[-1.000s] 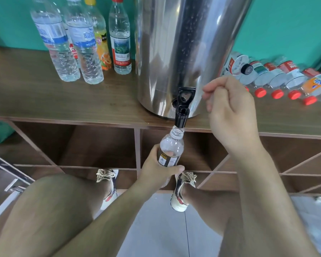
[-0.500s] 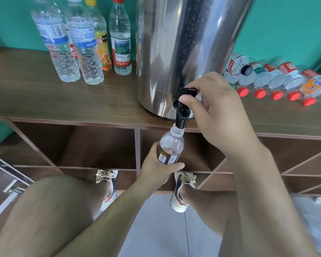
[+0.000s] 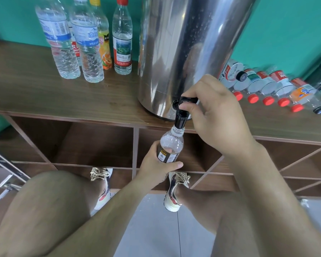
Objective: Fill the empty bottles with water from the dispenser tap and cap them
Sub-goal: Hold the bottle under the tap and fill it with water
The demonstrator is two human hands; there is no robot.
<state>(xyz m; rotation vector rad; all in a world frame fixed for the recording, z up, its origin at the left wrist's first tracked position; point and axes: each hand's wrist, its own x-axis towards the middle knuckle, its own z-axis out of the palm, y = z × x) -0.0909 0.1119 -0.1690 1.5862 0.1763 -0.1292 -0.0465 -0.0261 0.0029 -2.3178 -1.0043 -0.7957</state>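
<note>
Filling right now: one small clear bottle [image 3: 171,145] with a dark label and no cap, its mouth tucked right up under the black tap [image 3: 181,120], just below the counter [image 3: 35,93] edge.
Water level in it: honestly can't tell through the plastic.
Left hand [image 3: 156,167]: fingers wrapped round the labelled lower half of the small clear bottle, thumb across the front, holding it close to upright.
Right hand [image 3: 217,115]: thumb and fingers pinched on the tap lever [image 3: 188,99] at the top of the tap.
Dispenser [image 3: 183,52]: big shiny steel drum on the counter near the front edge, a few droplets on its side.
Upright bottles [image 3: 89,43]: a little group left of the dispenser, towards the back, all capped. The clear ones have water in them. One has an orange fruit label and a yellow cap, and I can't make out what's inside it.
Lying bottles [image 3: 267,86]: a row on their sides right of the dispenser, caps facing the front, mostly red plus a black one. They look empty, but that corner's a bit blurry.
Cubbies [image 3: 93,141]: open wooden compartments under the counter.
</note>
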